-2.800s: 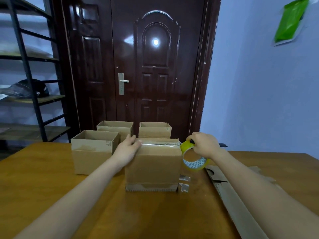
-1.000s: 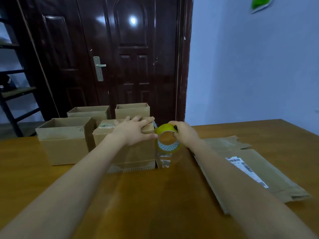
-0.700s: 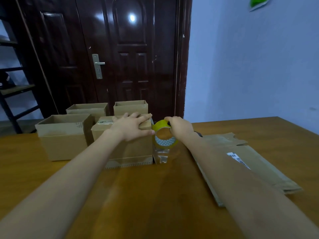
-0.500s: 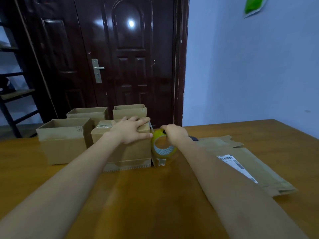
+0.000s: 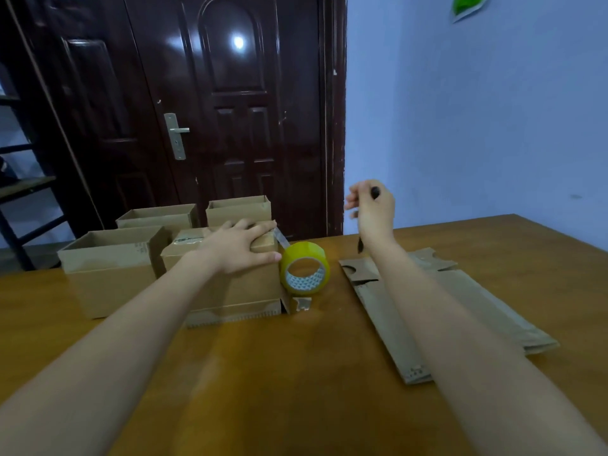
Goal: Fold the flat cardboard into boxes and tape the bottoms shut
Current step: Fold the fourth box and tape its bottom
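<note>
- left hand point(image 5: 241, 246) lies flat, fingers straight, pressing on top of the upside-down box point(image 5: 227, 274); its taped bottom faces up, a strip of clear tape runs off the right edge down to the tape roll point(image 5: 305, 268)
- tape roll stands on edge on the table point(image 5: 296, 373), touching the box's right side; strip looks uncut
- right hand point(image 5: 371, 209) is raised above the table, fingers curled round a thin dark tool point(image 5: 375, 192); likely a cutter or pen, too small to tell
- progress: three open boxes point(image 5: 108, 268) stand upright to the left and behind, looking done; this fourth one seems near finished, tape to be severed; flat cardboard point(image 5: 460, 311) lies at right, unfolded, so more boxes are left
- surface: glossy brown wooden table; small tape scraps point(image 5: 301, 302) by the roll
- room: dark wooden door point(image 5: 230, 110) with metal handle behind; pale blue wall point(image 5: 477, 126) right, green item up top; black shelving point(image 5: 26, 179) at left
</note>
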A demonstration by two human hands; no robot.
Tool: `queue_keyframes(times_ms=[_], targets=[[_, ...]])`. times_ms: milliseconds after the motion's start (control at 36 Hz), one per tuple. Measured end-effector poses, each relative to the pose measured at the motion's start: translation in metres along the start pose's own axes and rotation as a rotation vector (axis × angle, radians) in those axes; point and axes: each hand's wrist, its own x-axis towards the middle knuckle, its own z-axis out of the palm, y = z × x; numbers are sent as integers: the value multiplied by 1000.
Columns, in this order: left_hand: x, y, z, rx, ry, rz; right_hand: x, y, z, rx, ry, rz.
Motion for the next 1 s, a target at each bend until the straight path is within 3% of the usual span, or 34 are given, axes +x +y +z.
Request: queue_keyframes(times_ms=[56,167,306,472,806,1000], targets=[[-1,1,-1,11,-4,-9,0,-10,5,99,65,9],[-3,2,-3,25,-8,-8,-5,-7,17,-6,119,94],[3,3,-8,34,-57,21,-19,4,25,138,-8,312],[11,7,-13,80,-118,8,-36,20,34,392,-18,485],[10,7,-2,-4,-33,-25,-56,43,51,188,-60,246],[9,8,-3,-4,-28,-32,-57,45,52,179,-86,233]])
